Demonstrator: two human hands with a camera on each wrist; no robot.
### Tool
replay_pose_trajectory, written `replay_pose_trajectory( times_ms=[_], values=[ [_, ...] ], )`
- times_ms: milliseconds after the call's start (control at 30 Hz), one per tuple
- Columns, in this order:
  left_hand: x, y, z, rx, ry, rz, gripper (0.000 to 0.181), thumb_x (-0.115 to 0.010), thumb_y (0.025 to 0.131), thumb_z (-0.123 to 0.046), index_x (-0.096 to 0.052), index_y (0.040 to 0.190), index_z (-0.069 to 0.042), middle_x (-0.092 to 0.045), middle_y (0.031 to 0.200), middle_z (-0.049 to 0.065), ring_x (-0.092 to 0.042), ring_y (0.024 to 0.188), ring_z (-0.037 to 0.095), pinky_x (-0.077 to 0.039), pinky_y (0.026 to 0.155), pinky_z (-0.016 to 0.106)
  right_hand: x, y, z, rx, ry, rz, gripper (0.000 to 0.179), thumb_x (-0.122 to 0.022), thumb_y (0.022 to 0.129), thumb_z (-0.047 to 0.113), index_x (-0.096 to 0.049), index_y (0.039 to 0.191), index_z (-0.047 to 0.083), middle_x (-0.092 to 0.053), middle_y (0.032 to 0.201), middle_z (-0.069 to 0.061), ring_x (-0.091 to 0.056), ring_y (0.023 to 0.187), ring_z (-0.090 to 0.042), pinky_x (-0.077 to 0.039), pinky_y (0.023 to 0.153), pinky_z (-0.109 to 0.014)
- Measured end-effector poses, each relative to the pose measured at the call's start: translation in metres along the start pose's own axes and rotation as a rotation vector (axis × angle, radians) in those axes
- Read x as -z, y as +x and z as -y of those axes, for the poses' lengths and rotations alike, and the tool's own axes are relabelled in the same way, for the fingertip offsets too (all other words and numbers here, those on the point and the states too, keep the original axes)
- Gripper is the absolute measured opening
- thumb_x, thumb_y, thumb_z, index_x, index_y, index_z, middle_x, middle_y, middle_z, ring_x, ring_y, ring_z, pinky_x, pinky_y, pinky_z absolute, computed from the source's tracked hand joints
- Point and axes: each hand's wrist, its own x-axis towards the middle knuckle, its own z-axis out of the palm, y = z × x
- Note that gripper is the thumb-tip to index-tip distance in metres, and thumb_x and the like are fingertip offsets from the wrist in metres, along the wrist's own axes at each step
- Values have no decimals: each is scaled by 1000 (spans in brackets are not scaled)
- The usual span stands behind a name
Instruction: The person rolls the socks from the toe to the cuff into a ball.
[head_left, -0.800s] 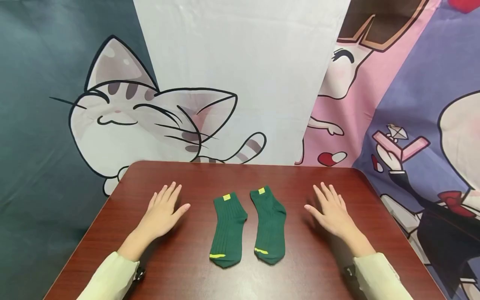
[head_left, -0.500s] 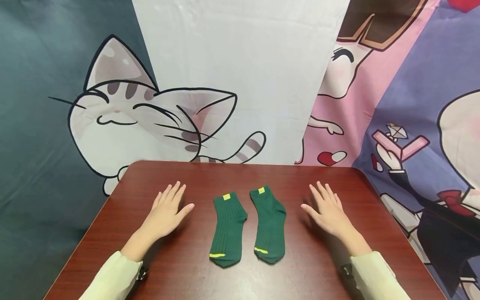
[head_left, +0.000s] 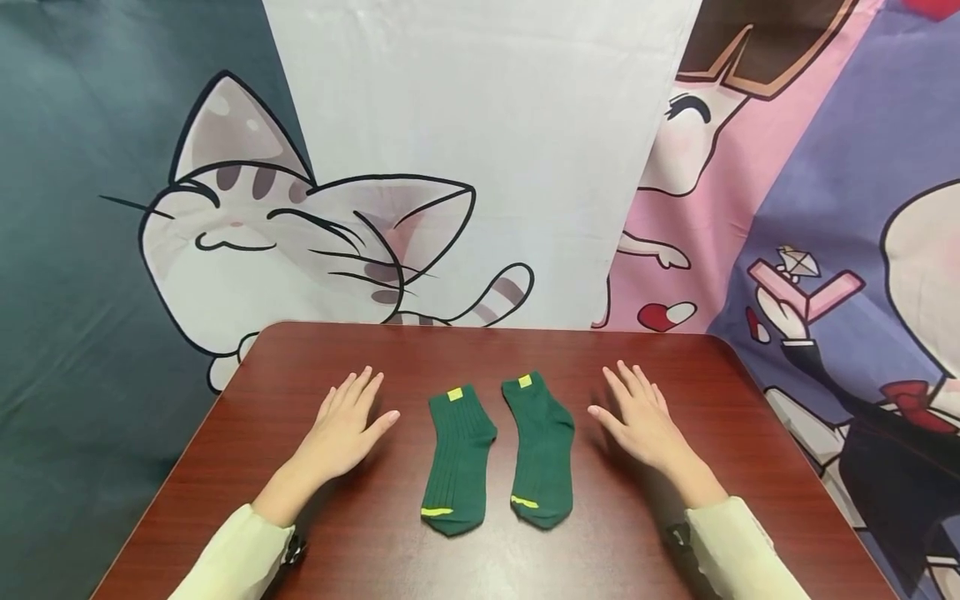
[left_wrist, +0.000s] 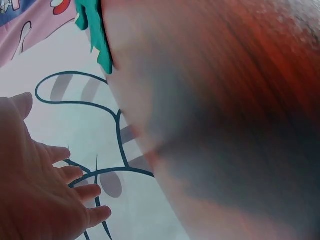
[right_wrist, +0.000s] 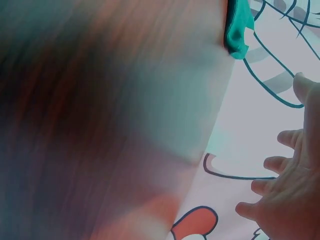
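Two green socks lie flat side by side on the table, each with a yellow tag at the cuff and a yellow line at the toe. The left sock (head_left: 459, 462) shows ribbing; the right sock (head_left: 542, 454) sits slightly farther back. My left hand (head_left: 341, 433) hovers palm down to the left of the socks, fingers straight and thumb spread toward them. On the other side my right hand (head_left: 641, 425) is held the same way, apart from the right sock. Neither hand holds anything. In both wrist views, a bit of green sock (left_wrist: 96, 32) shows near the top edge.
The reddish-brown wooden table (head_left: 495, 567) has rounded far corners. Behind it hangs a cloth backdrop (head_left: 480, 100) printed with a cartoon cat and cartoon figures. Pale green sleeves (head_left: 236, 550) cover both forearms, with a dark object (head_left: 295, 548) under the left wrist.
Both hands have moved inward, the left hand to the right and the right hand to the left, nearer the socks. The socks lie as before.
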Motion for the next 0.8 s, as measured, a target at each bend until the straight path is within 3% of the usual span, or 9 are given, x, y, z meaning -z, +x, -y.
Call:
replay_pose_trajectory(
  times_ms=[800],
  values=[
    [-6, -4, -23, -19, -31, 30, 79, -51, 101, -58, -34, 156, -4, -26, 164, 21, -21, 151, 44, -14, 118, 66, -13, 14, 27, 71, 31, 6, 75, -61, 98, 47, -35, 156, 7, -29, 161, -23, -18, 150, -45, -13, 115, -70]
  ],
)
